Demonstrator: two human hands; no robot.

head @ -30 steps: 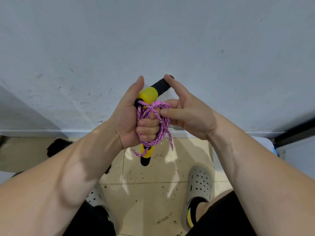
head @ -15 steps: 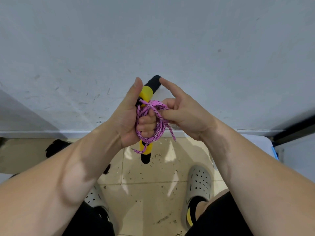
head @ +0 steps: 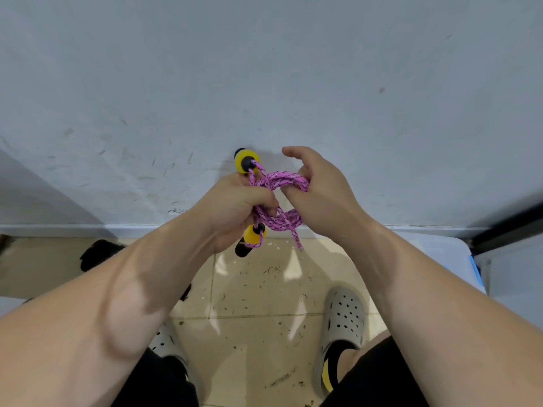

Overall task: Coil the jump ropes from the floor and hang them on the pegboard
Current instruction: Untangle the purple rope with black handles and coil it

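A person is securing a coiled pink jump rope in both hands, in front of a plain grey wall.

The left hand (head: pixel 232 210) is clenching around the bundled pink jump rope (head: pixel 279 201) and its two yellow-and-black handles (head: pixel 246 161), one poking out above the fist and one below. The right hand (head: pixel 317 195) is gripping the loops on the other side, fingers hooked through them, while a loose end (head: pixel 295 240) is dangling down toward the tiled floor (head: pixel 258 289). The rope is being held in mid-air at about chest level, well above the floor and the person's grey clogs (head: pixel 343 318). To finish the coil well, the left hand probably needs to be keeping the loops tight together while the right is tucking that free end through, so nothing unravels. No pegboard is showing here.
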